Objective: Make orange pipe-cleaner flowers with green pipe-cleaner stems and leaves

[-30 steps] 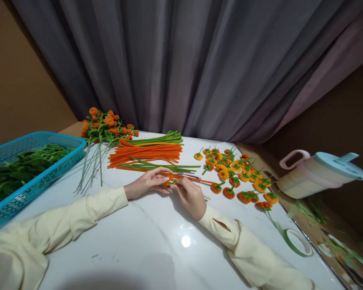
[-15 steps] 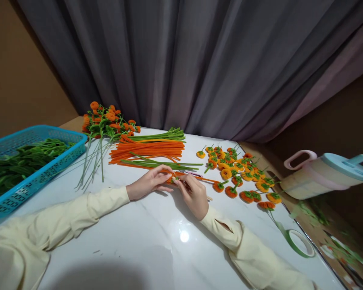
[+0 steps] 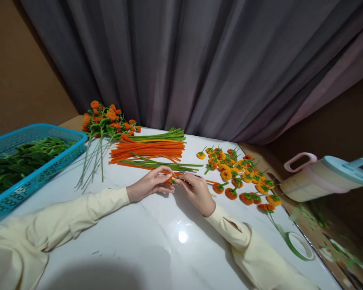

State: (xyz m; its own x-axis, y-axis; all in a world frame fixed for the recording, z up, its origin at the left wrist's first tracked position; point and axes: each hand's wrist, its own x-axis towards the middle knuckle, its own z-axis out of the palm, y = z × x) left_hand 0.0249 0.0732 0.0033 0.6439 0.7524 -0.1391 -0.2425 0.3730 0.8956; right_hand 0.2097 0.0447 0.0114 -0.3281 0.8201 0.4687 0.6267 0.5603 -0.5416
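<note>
Between my two hands is a small orange pipe-cleaner flower (image 3: 170, 181) with a bit of green at its base, partly covered by fingers. My left hand (image 3: 151, 184) is closed around the flower from the left. The thumb and fingertips of my right hand (image 3: 197, 192) pinch the short green piece on its right side. Just beyond my hands lie loose green pipe cleaners (image 3: 157, 164) and a thick bundle of orange pipe cleaners (image 3: 148, 150). Several finished-looking orange and yellow flower heads (image 3: 226, 175) with green bases spread to the right of my right hand.
A blue basket (image 3: 75, 151) of green leaves stands at the left. Behind it lie stemmed orange flowers (image 3: 110, 116); green pipe cleaners (image 3: 169, 133) lie at the back. On the right are a roll of green tape (image 3: 301, 246) and a tumbler (image 3: 320, 177) with a pink handle.
My right hand has shifted slightly right and down, drawing a little away from the left. My left hand has hardly moved and keeps the flower.
</note>
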